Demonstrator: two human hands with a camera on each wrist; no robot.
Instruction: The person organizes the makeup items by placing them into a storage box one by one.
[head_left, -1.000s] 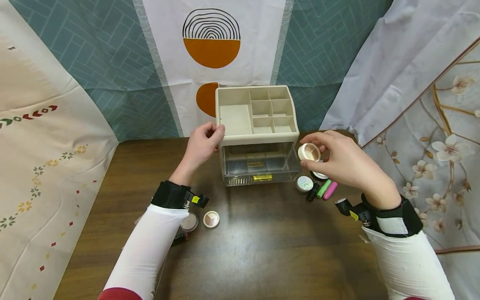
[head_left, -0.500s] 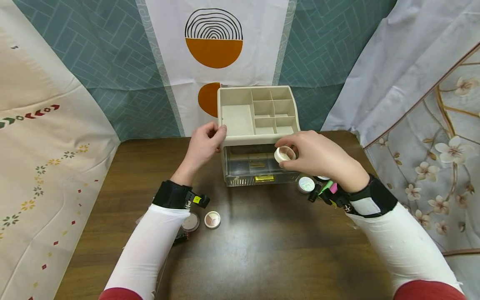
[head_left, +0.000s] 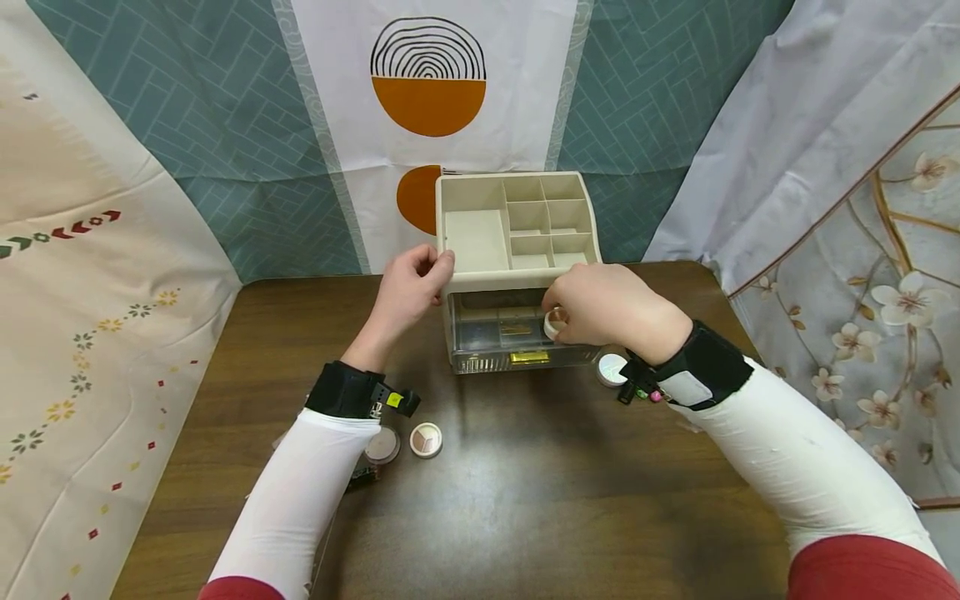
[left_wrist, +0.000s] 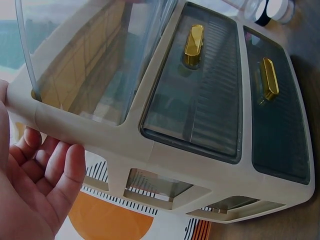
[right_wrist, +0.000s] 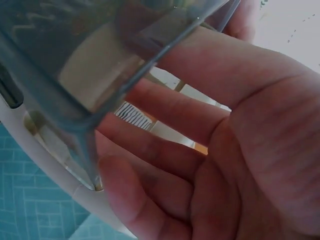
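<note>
A cream makeup organizer [head_left: 517, 279] stands by the back wall, its clear upper drawer [head_left: 487, 333] pulled out. My left hand [head_left: 415, 279] grips the organizer's front left corner, thumb on the rim; the left wrist view shows the fingers curled against its side. My right hand [head_left: 611, 304] pinches a round cream makeup case [head_left: 555, 324] over the drawer. In the right wrist view the case [right_wrist: 97, 67] shows blurred through the clear drawer wall, and the fingers hide part of it. Two lower drawers with gold handles [left_wrist: 194, 45] are closed in the left wrist view.
A white-topped round jar [head_left: 611, 369] and small tubes, partly hidden by the right wrist, lie right of the organizer. A three-section round palette [head_left: 426, 440] and a round compact [head_left: 383, 446] lie near the left forearm on the wooden table [head_left: 540, 483].
My right hand has carried the round case leftward from beside the organizer to over the open drawer, tilting it there. My left hand has stayed on the corner.
</note>
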